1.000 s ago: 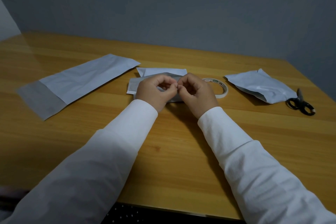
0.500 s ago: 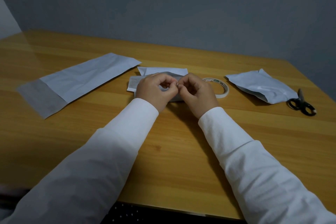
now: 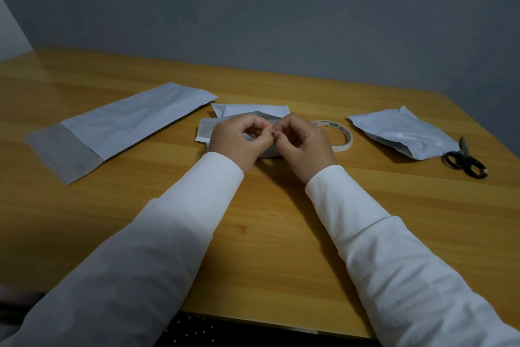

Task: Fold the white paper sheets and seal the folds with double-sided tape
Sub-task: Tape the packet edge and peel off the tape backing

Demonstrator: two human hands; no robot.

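Wooden tabletop (image 3: 267, 248) against a plain grey wall (image 3: 281, 9). Largest item: a long white sheet (image 3: 121, 127), flat at far left with a grey band at its near end. A crumpled folded sheet (image 3: 405, 135) lies at right, touching black scissors (image 3: 464, 162). The tape roll (image 3: 342, 135) sits just right of the right hand (image 3: 304, 144). Left hand (image 3: 239, 141) and right hand meet above the central folded sheet (image 3: 250, 113), fingers curled, tips pinched together (what they pinch is too small to tell).
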